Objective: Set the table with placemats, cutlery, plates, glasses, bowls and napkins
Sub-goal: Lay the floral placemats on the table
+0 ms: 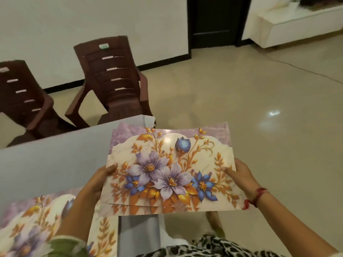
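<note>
Left hand (101, 179) and right hand (239, 175) each gripped a short end of the placemat stack (167, 169), long axis spanning between them, table (46, 158) sitting closer to the left.

Across from me a brown chair (111, 76) and a second chair (22, 93) at its left stand before the white wall (55, 25). Glossy beige floor (241, 99) reaches a dark door (215, 21) and a white cabinet (297, 28).

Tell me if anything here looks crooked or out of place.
Two small things. The placemats gripped by the left hand and right hand are fanned: a second mat's edge peeks out below the top one. At the far corner, the white table cover has a flap sticking out.
</note>
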Motion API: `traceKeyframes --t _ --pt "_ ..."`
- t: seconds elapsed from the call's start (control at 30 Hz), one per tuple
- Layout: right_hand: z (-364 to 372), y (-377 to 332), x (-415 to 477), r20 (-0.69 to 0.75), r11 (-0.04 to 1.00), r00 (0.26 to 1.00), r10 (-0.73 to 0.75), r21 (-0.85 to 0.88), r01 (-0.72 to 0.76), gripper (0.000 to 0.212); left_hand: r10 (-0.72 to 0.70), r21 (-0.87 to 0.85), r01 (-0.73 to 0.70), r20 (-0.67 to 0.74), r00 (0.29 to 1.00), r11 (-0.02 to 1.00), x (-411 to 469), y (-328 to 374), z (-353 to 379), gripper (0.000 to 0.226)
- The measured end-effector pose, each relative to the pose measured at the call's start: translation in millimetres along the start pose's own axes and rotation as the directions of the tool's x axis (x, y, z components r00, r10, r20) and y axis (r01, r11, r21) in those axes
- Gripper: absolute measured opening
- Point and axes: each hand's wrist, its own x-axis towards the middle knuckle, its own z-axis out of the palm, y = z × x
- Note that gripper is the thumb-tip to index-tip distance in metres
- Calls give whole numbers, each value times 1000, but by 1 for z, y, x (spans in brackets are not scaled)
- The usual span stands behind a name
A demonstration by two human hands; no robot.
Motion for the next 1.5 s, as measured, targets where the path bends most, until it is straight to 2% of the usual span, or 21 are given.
traceKeyframes --t 0.13,0.23,0.43,0.67,0.77,0.83,0.97,1.03,1.13,1.2,1.27,1.33,1.47,1.5 --pt "-13 -43 60 133 996 988 -75 -36 80 15 -27 -189 19 -40 999 982 11 1 20 29" --pt "-30 -84 104 217 988 968 -125 -59 141 18 -25 -324 5 -59 998 946 26 9 34 36" --pt "-56 -150 189 274 971 934 -231 8 237 16 50 -492 -57 -28 998 869 45 55 78 32" --pt "-17 -212 306 424 963 868 -258 43 265 24 82 -593 -208 -232 969 778 72 103 94 35" --pt "10 -241 360 512 949 812 -279 20 313 21 37 -633 -254 -335 942 731 89 116 106 43" --pt "23 -264 391 560 942 778 -284 14 334 17 0 -690 -262 -355 935 675 98 126 119 38" --pt "59 -323 448 691 916 665 -282 -13 402 11 -55 -722 -332 -455 889 607 110 151 134 36" --pt "91 -344 470 743 895 610 -277 -31 445 10 -109 -709 -382 -541 834 593 109 154 140 42" --pt "152 -356 480 820 868 507 -266 -26 496 18 -221 -693 -482 -666 712 536 107 126 135 55" --pt "198 -361 476 875 828 406 -263 -11 561 16 -314 -672 -521 -723 615 526 103 112 137 66" --pt "243 -362 465 918 772 308 -250 -4 636 12 -383 -650 -571 -758 527 502 98 101 138 57" --pt "284 -360 450 951 723 226 -210 -4 691 11 -448 -644 -628 -761 469 437 93 91 136 45" --pt "366 -365 409 988 672 84 -133 27 740 12 -527 -674 -696 -696 488 245 88 68 123 48" --pt "389 -370 397 991 655 42 -130 54 754 10 -558 -658 -729 -683 471 191 87 65 116 49"
